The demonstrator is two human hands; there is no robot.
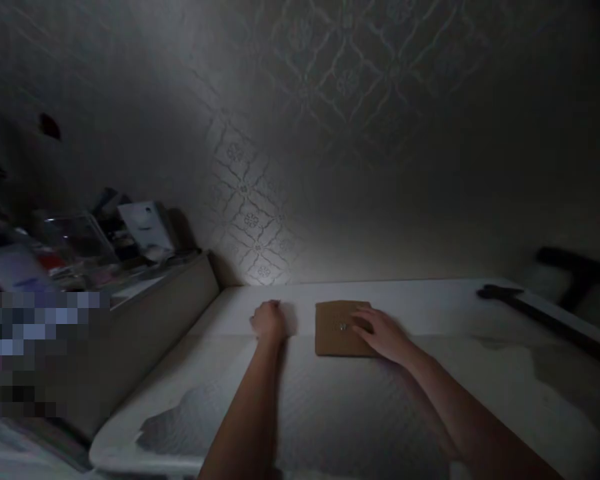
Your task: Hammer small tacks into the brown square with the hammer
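A flat brown rectangle [333,341], like a small notebook or a piece of cardboard, lies on the white table. Near its middle is a small shiny object [343,327], too tiny to name. Reaching in from the right, my right hand [379,331] rests at the brown piece's right side, with fingers stretched out and apart over it, close to the shiny object. To the left, apart from the brown piece, my left hand [269,321] is closed on the tabletop. Its curled fingers hide whatever may be inside.
A raised cabinet [160,313] on the left carries a white box [147,225], a clear case [77,235] and other clutter. A black stand-like object [545,313] reaches over the table's right side. Behind the table rises a patterned wall [350,167]. The light is dim.
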